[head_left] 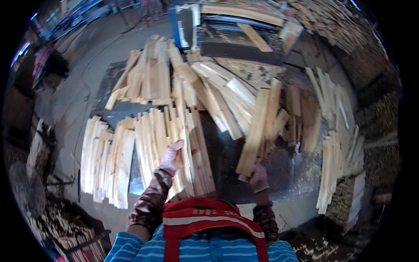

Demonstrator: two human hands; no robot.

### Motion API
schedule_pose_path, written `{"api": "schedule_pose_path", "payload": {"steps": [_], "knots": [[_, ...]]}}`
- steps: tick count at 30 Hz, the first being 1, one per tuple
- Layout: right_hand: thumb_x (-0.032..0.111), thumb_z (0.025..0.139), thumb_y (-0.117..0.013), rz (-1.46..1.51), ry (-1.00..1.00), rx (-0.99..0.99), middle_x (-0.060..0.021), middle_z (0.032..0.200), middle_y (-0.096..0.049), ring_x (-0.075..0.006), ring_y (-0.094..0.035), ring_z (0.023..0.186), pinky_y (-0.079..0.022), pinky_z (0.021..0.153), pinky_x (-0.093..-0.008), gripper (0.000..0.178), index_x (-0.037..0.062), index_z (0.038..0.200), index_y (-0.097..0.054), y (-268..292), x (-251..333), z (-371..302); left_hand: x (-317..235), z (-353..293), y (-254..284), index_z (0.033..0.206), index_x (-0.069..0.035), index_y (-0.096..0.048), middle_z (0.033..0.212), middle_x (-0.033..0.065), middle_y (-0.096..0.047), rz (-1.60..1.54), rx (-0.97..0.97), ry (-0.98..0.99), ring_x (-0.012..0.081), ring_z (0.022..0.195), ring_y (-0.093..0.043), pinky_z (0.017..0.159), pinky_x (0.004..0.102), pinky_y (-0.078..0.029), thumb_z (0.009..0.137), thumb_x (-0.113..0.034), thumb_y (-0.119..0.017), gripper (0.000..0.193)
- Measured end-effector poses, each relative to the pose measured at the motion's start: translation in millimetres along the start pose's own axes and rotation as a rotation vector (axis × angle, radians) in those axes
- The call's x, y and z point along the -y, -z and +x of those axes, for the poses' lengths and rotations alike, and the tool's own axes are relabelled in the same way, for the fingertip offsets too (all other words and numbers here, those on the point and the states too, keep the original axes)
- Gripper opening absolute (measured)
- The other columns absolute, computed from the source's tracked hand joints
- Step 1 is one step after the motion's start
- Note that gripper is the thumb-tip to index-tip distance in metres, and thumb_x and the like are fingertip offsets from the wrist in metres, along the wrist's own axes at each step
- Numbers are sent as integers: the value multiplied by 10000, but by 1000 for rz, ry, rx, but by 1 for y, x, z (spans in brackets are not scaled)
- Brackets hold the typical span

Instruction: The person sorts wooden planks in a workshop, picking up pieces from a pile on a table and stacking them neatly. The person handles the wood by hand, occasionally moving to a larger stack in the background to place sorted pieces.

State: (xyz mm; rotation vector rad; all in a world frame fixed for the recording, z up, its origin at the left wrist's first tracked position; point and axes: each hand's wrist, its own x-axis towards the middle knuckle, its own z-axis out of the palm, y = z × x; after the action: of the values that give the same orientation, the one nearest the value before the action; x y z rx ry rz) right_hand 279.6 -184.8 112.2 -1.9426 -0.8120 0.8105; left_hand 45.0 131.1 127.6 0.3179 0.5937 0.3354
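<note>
Setting: wood workshop or sawmill. Evidence: dark worktable (244,157) covered with sorted rows and loose heaps of pale wood slats (152,135); blue machine (235,30) at the table's far end carrying a plank; stacked offcuts (336,26) along the right wall; sawdust and scraps on concrete floor (70,100).

The lower ends of the slats (257,131) gripped by the right hand (259,178) are being hidden behind its fingers (255,170). The boards (192,148) under the left hand (171,157) are being covered beneath its palm and cut off below by a red strap (205,218). Beyond the fingertips, the machine (235,35) is being blurred toward the rim.
</note>
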Motion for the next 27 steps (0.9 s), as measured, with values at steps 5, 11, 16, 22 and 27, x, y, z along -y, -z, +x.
{"api": "schedule_pose_path", "payload": {"steps": [5, 11, 16, 22, 27], "knots": [[29, 705, -679, 294, -23, -375, -221, 1079, -680, -435, -639, 1033, -541, 886, -453, 339, 27, 1044, -687, -24, 4, -9, -4, -11, -17, 1177, -35, -608, 1090, 72, -685, 212, -104, -30, 223, 1067, -664, 967, 384, -528, 876, -141, -713, 336], [15, 862, -585, 1059, -217, -155, -54, 1056, -686, -204, -693, 927, -567, 797, -319, 353, 12, 1213, -632, -35, 51, -2, 0, 2, 37, 1024, -101, -662, 928, -9, -668, 236, -103, -119, 91, 898, -647, 768, 245, -521, 830, -175, -776, 237], [64, 825, -638, 466, 178, -14, -142, 1070, -684, -308, -692, 951, -568, 827, -353, 253, 54, 1078, -634, -48, 74, 1, -8, -15, 19, 1227, -51, -614, 1126, 61, -694, 185, -37, -115, 195, 1038, -667, 946, 335, -528, 854, -92, -729, 393], [130, 843, -616, 933, -188, 271, -93, 1111, -699, -193, -679, 998, -558, 861, -347, 407, -33, 1215, -648, -71, 123, 4, -23, -37, 12, 1169, -49, -647, 1081, 55, -694, 237, -76, -153, 198, 1015, -661, 943, 320, -517, 816, -52, -760, 371], [105, 855, -600, 897, -128, 269, -82, 1105, -695, -165, -673, 977, -543, 883, -313, 438, -38, 1268, -624, -78, 122, 8, -35, -50, 23, 1187, 15, -640, 1100, 88, -707, 361, -131, -247, 213, 1058, -658, 1026, 318, -478, 809, -29, -753, 397]]}}
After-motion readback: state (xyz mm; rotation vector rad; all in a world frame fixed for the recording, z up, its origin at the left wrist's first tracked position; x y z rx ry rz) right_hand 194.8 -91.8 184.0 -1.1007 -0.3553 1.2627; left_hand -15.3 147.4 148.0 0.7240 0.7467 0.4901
